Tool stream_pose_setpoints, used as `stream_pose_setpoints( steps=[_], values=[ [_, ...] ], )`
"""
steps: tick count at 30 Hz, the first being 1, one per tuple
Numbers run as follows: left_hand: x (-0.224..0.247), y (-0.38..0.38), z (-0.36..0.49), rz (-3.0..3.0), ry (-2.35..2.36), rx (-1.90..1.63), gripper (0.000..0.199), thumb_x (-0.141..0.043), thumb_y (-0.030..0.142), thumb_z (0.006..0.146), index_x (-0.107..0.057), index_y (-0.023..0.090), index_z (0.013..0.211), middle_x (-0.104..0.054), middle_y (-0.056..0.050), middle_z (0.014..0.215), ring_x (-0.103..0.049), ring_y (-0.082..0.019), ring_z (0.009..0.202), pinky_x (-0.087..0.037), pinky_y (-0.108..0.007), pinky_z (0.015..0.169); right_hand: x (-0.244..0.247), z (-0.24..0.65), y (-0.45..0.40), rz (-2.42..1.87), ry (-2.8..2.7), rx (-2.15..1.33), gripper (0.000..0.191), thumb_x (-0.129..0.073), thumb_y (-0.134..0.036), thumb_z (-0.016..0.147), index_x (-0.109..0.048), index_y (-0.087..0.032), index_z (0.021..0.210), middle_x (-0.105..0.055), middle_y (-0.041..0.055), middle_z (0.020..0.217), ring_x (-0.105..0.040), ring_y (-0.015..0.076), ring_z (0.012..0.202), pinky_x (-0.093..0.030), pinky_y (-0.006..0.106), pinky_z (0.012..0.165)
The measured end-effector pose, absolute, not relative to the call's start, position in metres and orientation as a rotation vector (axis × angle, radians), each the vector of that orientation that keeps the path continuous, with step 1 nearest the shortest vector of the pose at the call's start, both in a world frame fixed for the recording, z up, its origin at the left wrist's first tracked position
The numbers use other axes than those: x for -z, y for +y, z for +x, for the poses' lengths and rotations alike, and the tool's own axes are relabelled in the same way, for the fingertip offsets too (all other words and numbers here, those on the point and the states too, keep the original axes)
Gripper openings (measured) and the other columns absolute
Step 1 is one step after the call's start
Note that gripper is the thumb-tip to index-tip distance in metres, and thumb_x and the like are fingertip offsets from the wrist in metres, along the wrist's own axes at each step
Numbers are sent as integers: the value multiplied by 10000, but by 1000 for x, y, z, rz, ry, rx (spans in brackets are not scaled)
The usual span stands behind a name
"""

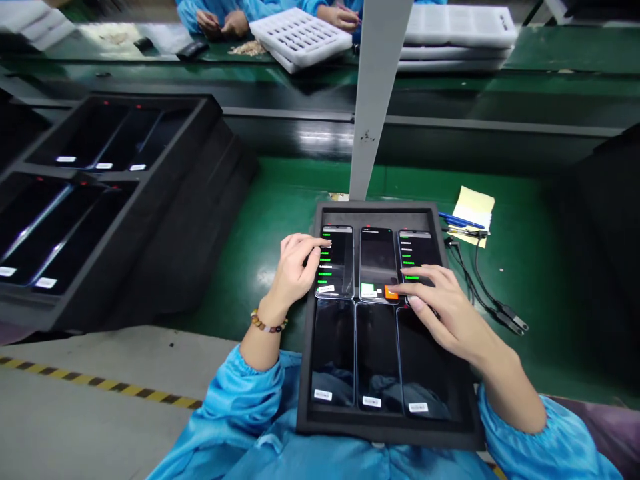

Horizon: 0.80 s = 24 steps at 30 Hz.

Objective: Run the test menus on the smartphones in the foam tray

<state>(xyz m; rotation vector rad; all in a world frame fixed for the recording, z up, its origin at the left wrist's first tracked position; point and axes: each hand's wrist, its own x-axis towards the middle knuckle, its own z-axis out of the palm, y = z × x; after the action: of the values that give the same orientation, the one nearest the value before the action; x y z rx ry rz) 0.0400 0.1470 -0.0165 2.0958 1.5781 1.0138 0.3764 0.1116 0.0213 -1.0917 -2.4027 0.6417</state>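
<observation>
A black foam tray [390,430] in front of me holds several smartphones in two rows. My left hand [299,268] has its index finger on the upper part of the top-left phone [343,267], whose lit screen lists green and white text lines. My right hand [440,303] reaches over the tray, its index fingertip at an orange button low on the top-middle phone [376,257]. Its other fingers hover over or touch the top-right phone [415,247], also showing a text list; which, I cannot tell. The lower phones [377,353] have dark screens and white labels.
Stacked black trays of phones [180,173] stand at the left. Cables [480,287], pens [463,220] and a yellow notepad [473,203] lie right of my tray. A grey post [375,100] rises behind it. Across the line, co-workers' hands [223,23] are near white trays [300,37].
</observation>
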Motion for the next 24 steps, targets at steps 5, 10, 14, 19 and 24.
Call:
stream_pose_setpoints(
  steps=[5,10,14,19,24],
  values=[
    [13,145,40,2111,1546,-1057,272,-470,276,1099,-735,259,1154,-810,-25,1157,-692,-231,1117,-420,-493,1162,-15,392,110,-1160,-2319,-624,358,-458,-325,1117,-711,-346,1368,-736,56,1373,-602,316,1392,-394,599,1177],
    [11,143,40,2122,1481,-1058,195,-529,299,1067,-720,261,1077,-834,-2,1038,-718,-234,1073,-400,-515,1197,-5,408,115,-1355,-2101,-521,417,-374,-367,1136,-731,-352,1352,-760,42,1335,-607,341,1397,-392,623,1188],
    [14,143,39,2161,1473,-1002,227,-522,270,1052,-739,262,988,-824,-7,1038,-716,-235,1071,-392,-520,1185,0,414,116,-1468,-1964,-487,419,-377,-397,1146,-763,-323,1288,-761,57,1329,-626,338,1368,-430,621,1162],
    [12,145,40,2169,1505,-948,237,-506,229,1044,-742,258,1057,-824,-10,1104,-705,-237,1114,-352,-529,1213,2,411,115,-1440,-1992,-522,390,-402,-385,1146,-752,-325,1306,-757,45,1342,-613,316,1378,-425,600,1175],
    [11,145,40,2161,1543,-907,256,-486,211,1048,-733,262,1086,-817,-8,1142,-693,-236,1145,-352,-513,1210,1,406,118,-1420,-2039,-521,394,-390,-369,1151,-739,-312,1324,-746,47,1368,-593,299,1398,-417,573,1179]
  ],
)
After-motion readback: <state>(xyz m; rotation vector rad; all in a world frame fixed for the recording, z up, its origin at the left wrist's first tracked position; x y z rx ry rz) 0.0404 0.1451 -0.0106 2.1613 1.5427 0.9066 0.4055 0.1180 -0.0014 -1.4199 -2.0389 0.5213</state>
